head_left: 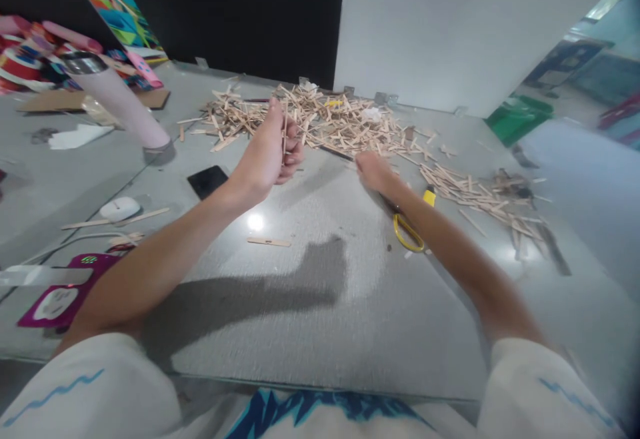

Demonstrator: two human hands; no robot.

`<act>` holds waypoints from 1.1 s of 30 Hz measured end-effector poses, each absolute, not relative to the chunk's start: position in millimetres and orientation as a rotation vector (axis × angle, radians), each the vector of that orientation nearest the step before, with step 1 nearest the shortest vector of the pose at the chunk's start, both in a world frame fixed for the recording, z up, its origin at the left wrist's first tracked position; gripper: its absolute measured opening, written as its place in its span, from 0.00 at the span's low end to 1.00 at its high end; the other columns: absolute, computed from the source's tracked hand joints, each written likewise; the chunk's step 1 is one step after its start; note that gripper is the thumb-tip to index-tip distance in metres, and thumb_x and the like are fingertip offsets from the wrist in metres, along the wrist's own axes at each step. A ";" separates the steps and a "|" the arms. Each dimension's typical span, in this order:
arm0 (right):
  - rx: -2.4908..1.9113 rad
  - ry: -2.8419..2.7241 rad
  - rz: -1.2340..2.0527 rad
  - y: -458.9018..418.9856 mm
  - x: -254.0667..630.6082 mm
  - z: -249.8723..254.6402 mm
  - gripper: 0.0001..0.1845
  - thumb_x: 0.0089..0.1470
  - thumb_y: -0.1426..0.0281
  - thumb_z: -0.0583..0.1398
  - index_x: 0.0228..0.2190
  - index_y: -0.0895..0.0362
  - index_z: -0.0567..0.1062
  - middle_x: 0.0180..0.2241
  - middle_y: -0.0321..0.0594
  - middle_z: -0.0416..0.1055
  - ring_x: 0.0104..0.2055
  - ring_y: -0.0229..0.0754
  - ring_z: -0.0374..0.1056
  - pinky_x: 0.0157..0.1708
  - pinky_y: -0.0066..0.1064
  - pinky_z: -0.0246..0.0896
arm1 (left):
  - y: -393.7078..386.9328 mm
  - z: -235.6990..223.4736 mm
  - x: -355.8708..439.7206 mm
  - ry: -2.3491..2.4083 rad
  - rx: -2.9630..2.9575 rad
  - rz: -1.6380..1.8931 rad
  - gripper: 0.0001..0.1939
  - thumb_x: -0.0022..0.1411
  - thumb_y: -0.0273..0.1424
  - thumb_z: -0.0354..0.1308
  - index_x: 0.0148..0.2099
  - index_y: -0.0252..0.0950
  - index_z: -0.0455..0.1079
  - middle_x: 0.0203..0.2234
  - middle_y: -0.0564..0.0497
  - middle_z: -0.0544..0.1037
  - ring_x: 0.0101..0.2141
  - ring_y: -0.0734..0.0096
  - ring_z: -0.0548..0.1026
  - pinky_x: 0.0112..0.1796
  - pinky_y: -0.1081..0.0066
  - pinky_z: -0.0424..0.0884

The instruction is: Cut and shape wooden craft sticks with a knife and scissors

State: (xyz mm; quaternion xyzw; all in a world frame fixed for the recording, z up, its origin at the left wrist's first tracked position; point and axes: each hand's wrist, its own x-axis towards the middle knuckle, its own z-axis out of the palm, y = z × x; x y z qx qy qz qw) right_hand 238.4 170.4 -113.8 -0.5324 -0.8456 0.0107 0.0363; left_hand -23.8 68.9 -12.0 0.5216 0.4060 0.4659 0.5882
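My left hand (276, 149) is raised above the table, thumb up and fingers curled round a thin wooden stick (285, 129) that stands upright. To its right, my right hand (373, 171) is closed with the palm down. A thin dark rod-like tool (336, 152) runs from it towards the left hand; its exact kind cannot be made out. Just behind both hands spreads a heap of wooden craft sticks (345, 129). Yellow-handled scissors (409, 234) lie beside my right forearm, which partly covers them. A single craft stick (269, 242) rests on the table nearer to me.
At left are a tilted-looking pink tumbler (123, 102), a black flat object (207, 180), a white mouse (120, 208) and a magenta device (67, 292). More sticks (475, 192) trail to the right. Black and white panels (425, 32) rise behind; a green bin (520, 119) stands beyond.
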 end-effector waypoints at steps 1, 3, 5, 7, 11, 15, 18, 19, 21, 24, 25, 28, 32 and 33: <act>-1.594 -2.633 0.028 162.9 225.0 -115.6 0.16 0.72 0.64 0.66 0.56 0.58 0.79 0.57 0.47 0.78 0.55 0.51 0.77 0.56 0.50 0.76 | 70.3 -13.3 -24.4 0.941 1.217 1.087 0.26 0.68 0.56 0.60 0.34 0.44 0.55 0.20 0.58 0.52 0.18 0.75 0.40 0.24 0.64 0.33; -1.471 -2.734 0.066 148.7 194.1 -121.9 0.08 0.73 0.71 0.62 0.48 0.58 0.82 0.52 0.48 0.81 0.56 0.50 0.75 0.58 0.43 0.71 | 73.0 -17.0 -25.1 0.923 1.236 1.082 0.26 0.68 0.58 0.59 0.34 0.44 0.55 0.20 0.58 0.51 0.18 0.74 0.39 0.24 0.64 0.33; -1.365 -2.811 0.113 141.3 164.8 -129.2 0.10 0.73 0.72 0.60 0.47 0.56 0.83 0.52 0.46 0.82 0.57 0.48 0.74 0.57 0.38 0.68 | 75.4 -21.5 -25.1 0.905 1.261 1.068 0.27 0.68 0.59 0.59 0.34 0.44 0.55 0.21 0.58 0.52 0.18 0.74 0.39 0.24 0.64 0.33; -1.365 -2.834 0.130 145.9 145.1 -134.1 0.11 0.72 0.74 0.59 0.47 0.56 0.83 0.52 0.48 0.82 0.56 0.49 0.75 0.55 0.37 0.68 | 76.9 -25.8 -24.7 0.906 1.273 1.053 0.27 0.68 0.61 0.58 0.35 0.44 0.56 0.21 0.58 0.53 0.18 0.75 0.39 0.23 0.64 0.33; -1.580 -2.751 0.060 184.6 141.8 -129.1 0.13 0.74 0.67 0.63 0.56 0.57 0.80 0.58 0.50 0.78 0.57 0.52 0.76 0.56 0.46 0.75 | 77.0 -29.3 -23.5 0.941 1.284 1.037 0.29 0.67 0.64 0.57 0.35 0.45 0.58 0.20 0.59 0.55 0.17 0.76 0.40 0.22 0.66 0.35; -1.772 -2.649 0.000 215.2 161.6 -114.1 0.22 0.72 0.60 0.67 0.61 0.55 0.76 0.61 0.48 0.75 0.56 0.52 0.77 0.54 0.51 0.78 | 74.6 -26.2 -22.9 0.964 1.287 1.032 0.30 0.66 0.64 0.60 0.34 0.44 0.56 0.21 0.59 0.57 0.18 0.78 0.42 0.23 0.66 0.35; -1.819 -2.593 -0.019 212.1 176.9 -106.3 0.21 0.72 0.61 0.66 0.61 0.55 0.77 0.61 0.49 0.75 0.56 0.52 0.77 0.55 0.50 0.78 | 72.9 -23.3 -22.0 0.982 1.284 1.041 0.29 0.67 0.61 0.59 0.34 0.44 0.57 0.21 0.58 0.57 0.18 0.77 0.43 0.23 0.66 0.35; -1.819 -2.582 -0.019 206.9 182.1 -104.1 0.22 0.72 0.60 0.67 0.61 0.55 0.76 0.61 0.48 0.75 0.56 0.52 0.77 0.54 0.51 0.78 | 72.4 -22.6 -21.7 0.993 1.281 1.037 0.27 0.68 0.59 0.59 0.33 0.44 0.57 0.21 0.58 0.57 0.18 0.77 0.43 0.23 0.66 0.35; -1.792 -2.577 -0.003 192.1 193.5 -99.0 0.21 0.72 0.61 0.66 0.60 0.56 0.77 0.60 0.49 0.76 0.56 0.52 0.77 0.55 0.50 0.78 | 71.3 -21.5 -20.9 1.026 1.286 1.031 0.22 0.71 0.51 0.58 0.32 0.43 0.57 0.21 0.58 0.57 0.18 0.76 0.44 0.22 0.66 0.36; -1.671 -2.627 0.070 158.9 212.1 -88.9 0.12 0.73 0.74 0.59 0.51 0.64 0.81 0.51 0.54 0.81 0.52 0.49 0.77 0.54 0.39 0.71 | 67.9 -19.5 -19.2 1.040 1.349 1.032 0.17 0.75 0.41 0.55 0.32 0.43 0.58 0.21 0.57 0.57 0.18 0.76 0.47 0.22 0.66 0.38; -1.603 -2.661 0.107 144.6 218.1 -85.5 0.13 0.72 0.77 0.58 0.48 0.64 0.82 0.48 0.52 0.83 0.51 0.47 0.77 0.52 0.36 0.68 | 66.3 -18.3 -18.4 1.039 1.370 1.031 0.17 0.76 0.39 0.53 0.33 0.43 0.58 0.21 0.57 0.57 0.18 0.76 0.47 0.22 0.67 0.38; -1.416 -2.809 0.262 92.0 232.7 -79.8 0.10 0.66 0.78 0.61 0.41 0.60 0.83 0.40 0.45 0.84 0.41 0.43 0.76 0.43 0.31 0.63 | 61.6 -13.6 -16.0 1.075 1.386 1.009 0.17 0.79 0.30 0.46 0.32 0.42 0.57 0.21 0.57 0.56 0.18 0.77 0.48 0.22 0.69 0.40; -1.230 -3.064 0.477 23.1 239.3 -88.0 0.06 0.58 0.78 0.69 0.29 0.56 0.82 0.30 0.38 0.80 0.32 0.39 0.71 0.33 0.30 0.55 | 60.8 -11.8 -14.5 1.087 1.404 1.002 0.20 0.81 0.29 0.43 0.31 0.41 0.57 0.21 0.57 0.55 0.18 0.77 0.49 0.22 0.69 0.41; -1.240 -3.079 0.454 13.5 238.9 -91.4 0.06 0.60 0.78 0.68 0.31 0.56 0.82 0.31 0.39 0.80 0.33 0.40 0.71 0.33 0.31 0.55 | 61.8 -12.9 -14.4 1.074 1.410 1.015 0.20 0.81 0.31 0.44 0.31 0.42 0.57 0.21 0.57 0.55 0.18 0.76 0.49 0.22 0.68 0.41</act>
